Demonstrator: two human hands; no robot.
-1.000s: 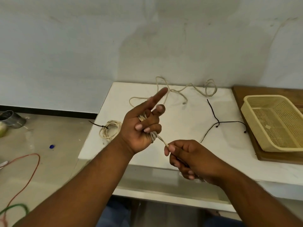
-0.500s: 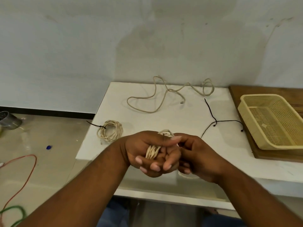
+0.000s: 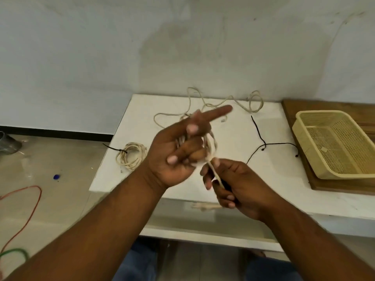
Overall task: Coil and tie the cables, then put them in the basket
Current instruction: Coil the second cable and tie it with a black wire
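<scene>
A cream cable point(image 3: 211, 145) is wound in loops around my left hand point(image 3: 178, 153), which is raised above the white table point(image 3: 263, 179) with its index finger pointing right and the other fingers curled over the coil. My right hand point(image 3: 229, 185) pinches the cable's free end just below and right of the coil. A second cream cable point(image 3: 205, 104) lies loose at the table's back. A finished cream coil point(image 3: 132, 155) with a black tie lies at the table's left edge. A thin black cable point(image 3: 261, 140) lies right of centre. The cream mesh basket point(image 3: 304, 138) stands at the right.
The basket rests on a brown wooden board point(image 3: 345, 187). On the floor at left lie an orange cable point(image 3: 30, 209), a green cable point(image 3: 14, 252), a blue cap point(image 3: 56, 176) and a metal pot point(image 3: 8, 140). A wall stands right behind the table.
My hands were pressed together low over the coil; now the left hand has lifted with its index finger out, and the right hand has drawn the cable's end down and to the right.
</scene>
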